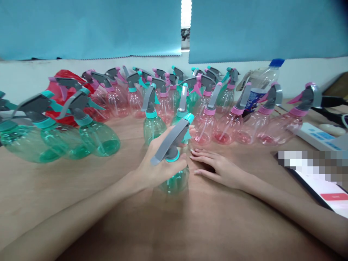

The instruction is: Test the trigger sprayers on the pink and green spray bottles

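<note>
My left hand (156, 159) is wrapped around the neck of a green spray bottle (176, 181) with a grey and turquoise trigger head. The bottle is at the middle of the table, its sprayer pointing away to the right. Beside it, my right hand (217, 166) lies on the table with its fingers stretched out and holds nothing. Just behind the hands stand another green spray bottle (153, 127) and a pink spray bottle (202, 128).
Several green spray bottles (99, 141) stand on the left, several pink ones (250, 125) on the right. More fill the back, near a red plastic bag (65, 76). A clear drink bottle (265, 78), a white device (317, 136) and a tablet-like screen (307, 174) are at the right.
</note>
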Demonstrator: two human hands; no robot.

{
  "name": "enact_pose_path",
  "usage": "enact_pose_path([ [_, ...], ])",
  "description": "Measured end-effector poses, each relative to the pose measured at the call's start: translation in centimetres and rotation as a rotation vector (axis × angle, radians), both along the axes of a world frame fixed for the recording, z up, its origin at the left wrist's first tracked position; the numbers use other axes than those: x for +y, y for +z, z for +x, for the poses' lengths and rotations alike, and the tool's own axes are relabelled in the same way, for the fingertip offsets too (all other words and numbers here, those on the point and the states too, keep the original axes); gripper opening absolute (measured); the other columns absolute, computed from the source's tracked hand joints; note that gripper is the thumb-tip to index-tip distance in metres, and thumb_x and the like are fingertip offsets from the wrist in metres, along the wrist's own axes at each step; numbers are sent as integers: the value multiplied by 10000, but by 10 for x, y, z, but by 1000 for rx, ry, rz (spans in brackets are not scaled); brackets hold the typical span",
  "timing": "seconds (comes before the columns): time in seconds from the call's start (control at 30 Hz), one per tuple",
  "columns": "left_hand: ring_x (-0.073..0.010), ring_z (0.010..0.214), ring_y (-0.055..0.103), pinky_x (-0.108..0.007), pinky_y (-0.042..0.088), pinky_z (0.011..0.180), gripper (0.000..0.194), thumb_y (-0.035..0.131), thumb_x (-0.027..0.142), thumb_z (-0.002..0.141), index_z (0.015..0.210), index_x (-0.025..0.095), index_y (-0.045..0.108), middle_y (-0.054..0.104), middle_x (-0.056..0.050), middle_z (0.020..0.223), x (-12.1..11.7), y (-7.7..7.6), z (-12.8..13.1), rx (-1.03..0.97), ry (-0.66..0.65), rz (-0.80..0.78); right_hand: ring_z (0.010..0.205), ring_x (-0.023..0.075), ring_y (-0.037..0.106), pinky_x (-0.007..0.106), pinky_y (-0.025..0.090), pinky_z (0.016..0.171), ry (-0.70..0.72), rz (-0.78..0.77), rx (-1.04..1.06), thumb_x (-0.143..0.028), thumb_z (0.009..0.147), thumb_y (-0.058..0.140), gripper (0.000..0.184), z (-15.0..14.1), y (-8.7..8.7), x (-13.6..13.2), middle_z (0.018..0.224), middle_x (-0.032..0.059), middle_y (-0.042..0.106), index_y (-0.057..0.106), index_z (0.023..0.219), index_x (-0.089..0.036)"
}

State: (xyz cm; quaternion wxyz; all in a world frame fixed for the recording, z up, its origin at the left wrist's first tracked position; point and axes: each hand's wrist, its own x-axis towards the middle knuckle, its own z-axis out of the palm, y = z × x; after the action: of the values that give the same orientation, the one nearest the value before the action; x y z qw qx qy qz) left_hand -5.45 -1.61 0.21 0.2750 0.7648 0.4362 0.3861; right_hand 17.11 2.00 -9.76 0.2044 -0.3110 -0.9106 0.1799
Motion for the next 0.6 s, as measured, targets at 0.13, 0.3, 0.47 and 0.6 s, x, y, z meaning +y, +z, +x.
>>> enact_pose_path([
  [0.13,-125,699,570,-276,541,741,509,571,148,792,1290,249,523,639,-13,1044,0,-3,1,1,6,3,1327,274,477,497,418,1084,-3,-9,24,-461,927,532,485,0,1,-1,1390,86,565,523,1364,-250],
  [0.3,-124,767,593,-285,542,843,567,573,98,766,1307,260,522,627,-7,1169,-1,-2,2,-42,-9,23,1328,280,476,503,415,1085,-4,-3,26,-463,926,533,486,0,0,-1,1386,89,568,527,1363,-250],
  [0.47,-119,754,598,-312,535,881,573,575,102,777,1328,245,507,613,-19,1212,-2,-4,2,-47,10,48,1343,271,459,488,403,1101,3,-6,2,-461,932,524,505,0,-1,0,1401,92,554,505,1382,-233],
  [0.6,-150,826,626,-287,539,755,572,581,122,795,1337,280,488,617,-21,1167,-1,-7,-1,-27,-2,33,1350,265,450,481,401,1105,2,-4,-15,-463,939,512,506,0,0,0,1414,94,540,501,1382,-218],
])
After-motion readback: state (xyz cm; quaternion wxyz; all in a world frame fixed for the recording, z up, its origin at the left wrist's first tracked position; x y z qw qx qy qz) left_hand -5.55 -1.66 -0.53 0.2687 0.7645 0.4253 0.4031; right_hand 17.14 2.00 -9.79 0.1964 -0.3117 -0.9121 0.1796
